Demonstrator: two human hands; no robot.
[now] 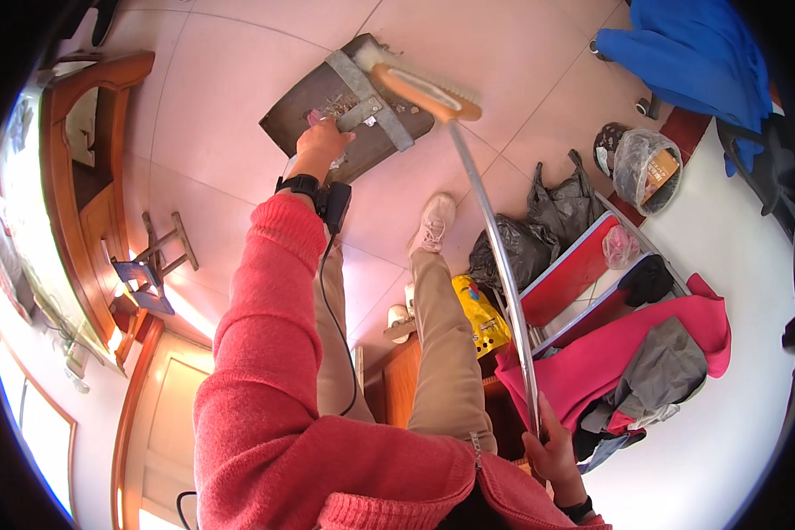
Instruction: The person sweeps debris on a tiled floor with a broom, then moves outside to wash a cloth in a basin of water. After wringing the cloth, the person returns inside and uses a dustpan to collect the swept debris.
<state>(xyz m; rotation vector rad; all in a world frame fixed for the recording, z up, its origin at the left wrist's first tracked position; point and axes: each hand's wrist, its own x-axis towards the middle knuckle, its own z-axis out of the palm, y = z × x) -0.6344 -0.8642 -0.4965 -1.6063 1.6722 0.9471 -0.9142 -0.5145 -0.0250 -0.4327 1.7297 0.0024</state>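
My left hand grips the grey handle bar of a dark metal dustpan. Dust and scraps of litter lie inside the pan, around the handle. A broom with an orange head and pale bristles is over the pan's right part, its bristles slightly blurred. Whether the bristles press on the pan or the tiles, I cannot tell. Low in the view, my right hand is closed around the broom's shiny metal pole, which slants up to the head.
Black plastic bags, a yellow bag and a red-stepped rack draped with pink cloth are on the right. Farther up stands a bin lined with clear plastic. A small folding stool and a wooden cabinet are left.
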